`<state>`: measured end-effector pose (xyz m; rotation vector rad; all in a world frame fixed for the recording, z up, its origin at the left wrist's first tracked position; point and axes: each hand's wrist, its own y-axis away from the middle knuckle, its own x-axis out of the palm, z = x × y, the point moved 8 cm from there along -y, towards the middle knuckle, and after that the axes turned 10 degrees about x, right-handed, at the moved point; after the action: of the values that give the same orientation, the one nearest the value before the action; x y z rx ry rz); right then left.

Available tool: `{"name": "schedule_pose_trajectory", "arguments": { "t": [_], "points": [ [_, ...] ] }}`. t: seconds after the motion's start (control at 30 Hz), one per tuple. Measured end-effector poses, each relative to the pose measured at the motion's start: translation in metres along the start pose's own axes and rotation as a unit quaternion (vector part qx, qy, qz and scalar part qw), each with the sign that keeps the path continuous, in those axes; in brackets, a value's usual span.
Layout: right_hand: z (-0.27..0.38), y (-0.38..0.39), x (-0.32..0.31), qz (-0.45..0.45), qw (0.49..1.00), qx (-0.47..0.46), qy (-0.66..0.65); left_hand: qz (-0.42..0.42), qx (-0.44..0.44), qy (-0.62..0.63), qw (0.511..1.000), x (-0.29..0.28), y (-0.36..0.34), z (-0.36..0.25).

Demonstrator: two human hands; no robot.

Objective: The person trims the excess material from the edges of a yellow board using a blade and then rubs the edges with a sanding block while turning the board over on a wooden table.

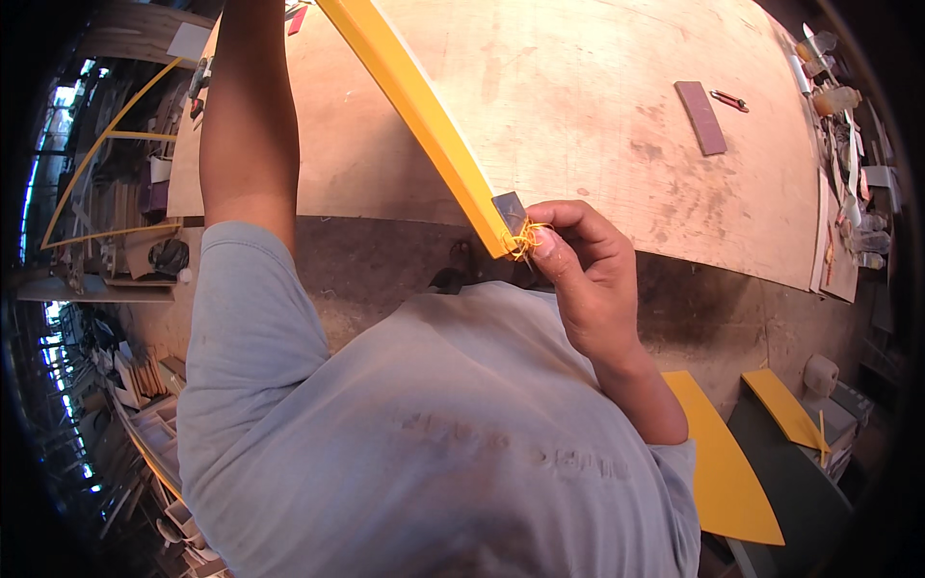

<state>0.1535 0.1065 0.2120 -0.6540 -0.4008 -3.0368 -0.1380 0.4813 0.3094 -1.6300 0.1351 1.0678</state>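
A long yellow strip (pixel 419 111) with a pale edge slants from the top of the view down to the middle, its near end over the table's front edge. Against that end rests a dark grey, flat, scraper-like blade (pixel 509 206). My right hand (pixel 593 275) is closed in a pinch at the blade's near side, thumb and forefinger together. Thin curled yellow shavings (pixel 523 239) bunch between the thumb and the strip's end, hiding part of the grip. My left arm (pixel 251 125) stretches forward on the left, its hand beyond the top edge.
The wide plywood table (pixel 578 116) carries a maroon block (pixel 700 118) and a small red-handled tool (pixel 729 100). Bottles (pixel 836 100) crowd its right edge. Yellow panels (pixel 723 462) lie at lower right. A yellow-edged frame (pixel 106 135) and shelving stand left.
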Motion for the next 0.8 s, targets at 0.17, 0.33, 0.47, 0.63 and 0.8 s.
{"name": "schedule_pose_trajectory", "arguments": {
  "t": [0.17,0.33,0.47,0.63,0.8],
  "points": [
    [-0.0017,-0.0003,-0.0014,0.008,1.0,0.001,0.005,-0.002,0.003,0.0,1.0,0.0002,-0.0007,-0.0006],
    [-0.0061,-0.0042,-0.004,0.026,0.999,0.012,-0.015,-0.004,0.005,-0.004,1.0,0.0015,-0.0018,-0.0021],
    [-0.0062,-0.0047,-0.0051,0.026,1.0,0.014,-0.008,-0.004,0.006,-0.008,1.0,0.0018,-0.0033,-0.0028],
    [-0.0001,-0.0014,-0.0034,0.003,1.0,0.006,0.013,-0.004,0.007,-0.013,1.0,0.0029,-0.0055,-0.0048],
    [0.0026,0.0041,-0.0001,-0.021,1.0,-0.014,0.005,-0.005,0.008,-0.016,1.0,0.0026,-0.0062,-0.0062]
  ]
}}
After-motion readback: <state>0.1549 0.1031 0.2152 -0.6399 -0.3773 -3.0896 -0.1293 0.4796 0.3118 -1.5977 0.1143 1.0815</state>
